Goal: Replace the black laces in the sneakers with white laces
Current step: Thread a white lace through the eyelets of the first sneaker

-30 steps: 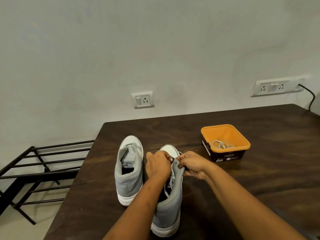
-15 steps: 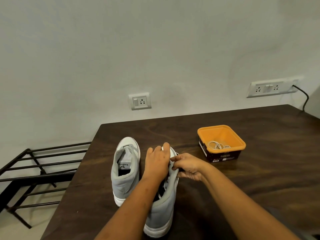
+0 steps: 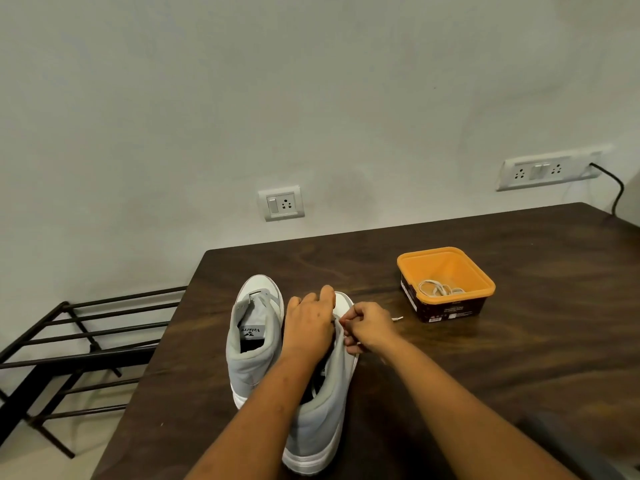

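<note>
Two grey high-top sneakers with white soles stand side by side on the dark wooden table (image 3: 519,358), toes pointing away from me. The left sneaker (image 3: 254,341) has no lace that I can see. My left hand (image 3: 310,323) rests over the lacing area of the right sneaker (image 3: 320,424), fingers reaching to its toe. My right hand (image 3: 370,327) pinches a white lace (image 3: 397,318) at the shoe's right edge; the lace tip sticks out to the right. Another white lace (image 3: 437,289) lies coiled in the orange tub (image 3: 446,282). I see no black laces.
The orange tub stands to the right of the shoes. A black metal rack (image 3: 69,348) sits on the floor left of the table. Wall sockets (image 3: 281,202) and a plugged-in cable (image 3: 613,188) are behind the table.
My left hand has slid forward over the shoe toward its toe. My right hand has drawn the white lace out to the right, so its tip now shows beside my hand.
</note>
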Action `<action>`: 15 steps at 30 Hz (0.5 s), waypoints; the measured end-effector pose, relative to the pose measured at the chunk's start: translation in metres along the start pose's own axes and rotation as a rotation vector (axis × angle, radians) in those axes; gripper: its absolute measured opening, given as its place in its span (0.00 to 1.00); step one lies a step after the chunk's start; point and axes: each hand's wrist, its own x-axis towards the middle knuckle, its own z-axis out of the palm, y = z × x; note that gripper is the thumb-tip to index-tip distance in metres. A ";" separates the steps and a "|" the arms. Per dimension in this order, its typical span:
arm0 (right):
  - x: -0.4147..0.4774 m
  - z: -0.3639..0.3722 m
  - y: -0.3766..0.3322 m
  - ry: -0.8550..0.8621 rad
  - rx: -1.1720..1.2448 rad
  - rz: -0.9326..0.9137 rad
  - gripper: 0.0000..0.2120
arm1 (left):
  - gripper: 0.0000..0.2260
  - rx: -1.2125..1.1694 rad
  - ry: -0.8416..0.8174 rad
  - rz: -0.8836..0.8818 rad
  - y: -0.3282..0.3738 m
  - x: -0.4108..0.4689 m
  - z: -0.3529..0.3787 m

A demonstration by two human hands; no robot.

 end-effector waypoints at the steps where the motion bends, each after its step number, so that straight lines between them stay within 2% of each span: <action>1: 0.000 0.000 -0.002 0.009 -0.036 -0.006 0.06 | 0.10 -0.002 -0.004 -0.009 -0.001 0.000 0.001; 6: 0.001 0.002 -0.003 0.044 -0.444 -0.144 0.07 | 0.10 -0.035 -0.011 -0.049 -0.002 0.000 0.002; 8: 0.003 0.004 -0.002 0.075 -0.447 -0.147 0.05 | 0.12 -0.100 -0.007 -0.068 -0.003 0.000 0.002; 9: 0.004 0.002 -0.003 0.090 -0.344 -0.110 0.06 | 0.13 -0.137 -0.008 -0.082 -0.004 0.000 0.002; 11: 0.005 -0.007 -0.014 0.136 0.013 -0.018 0.07 | 0.13 -0.186 -0.019 -0.107 -0.006 0.000 0.001; 13: 0.006 -0.026 -0.031 0.177 0.544 0.038 0.09 | 0.12 -0.205 -0.036 -0.134 -0.009 -0.001 0.000; 15: 0.004 -0.057 -0.052 0.193 1.145 0.016 0.14 | 0.11 -0.203 -0.052 -0.149 -0.012 -0.001 -0.001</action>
